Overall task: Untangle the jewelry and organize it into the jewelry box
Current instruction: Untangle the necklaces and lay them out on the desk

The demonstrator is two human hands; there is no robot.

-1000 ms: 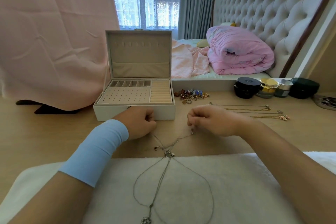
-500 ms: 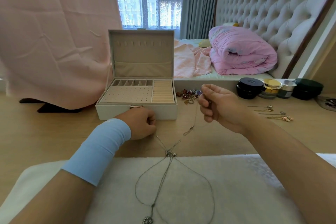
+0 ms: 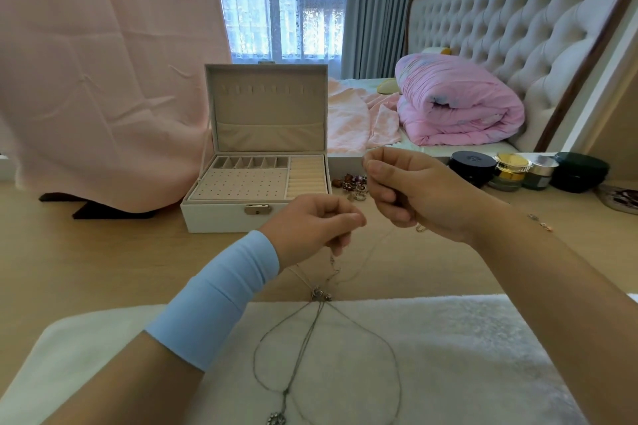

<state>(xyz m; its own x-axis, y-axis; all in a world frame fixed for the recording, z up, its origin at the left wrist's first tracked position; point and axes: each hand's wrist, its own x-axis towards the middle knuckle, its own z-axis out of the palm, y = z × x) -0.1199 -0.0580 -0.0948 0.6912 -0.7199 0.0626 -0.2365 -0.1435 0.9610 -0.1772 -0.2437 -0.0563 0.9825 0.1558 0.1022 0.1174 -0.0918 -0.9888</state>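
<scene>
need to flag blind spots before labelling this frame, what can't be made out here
Head view only:
- Knot in the necklace chains: strands too fine to tell which crosses which.
- Chain ends inside the left hand and right hand: covered by curled fingers.
- Pendant: clipped at the bottom edge.
- Jewelry pile: partly behind the right hand, pieces too small to name.
- Dish: cut by the right edge.

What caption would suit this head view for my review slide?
Left hand and right hand each pinch a strand of the tangled necklaces trailing onto a white mat, open jewelry box behind.
</scene>
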